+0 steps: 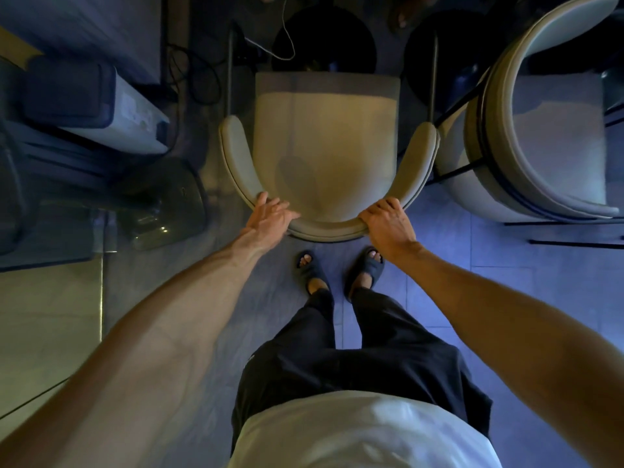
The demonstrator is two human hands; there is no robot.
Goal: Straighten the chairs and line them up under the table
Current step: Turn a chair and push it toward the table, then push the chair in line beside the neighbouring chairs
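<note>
Head view: my left hand [271, 216] and right hand [388, 224] each grip closed on the backrest of the middle chair [324, 146], its front edge under the glass surface [324, 38]. I judge the right chair [547, 136] still needs straightening.

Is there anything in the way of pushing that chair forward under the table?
Nothing visible blocks it. Both hands, left and right, grip the chair by its curved back. A white cord lies on the floor ahead, and a second chair stands close on its right.
</note>
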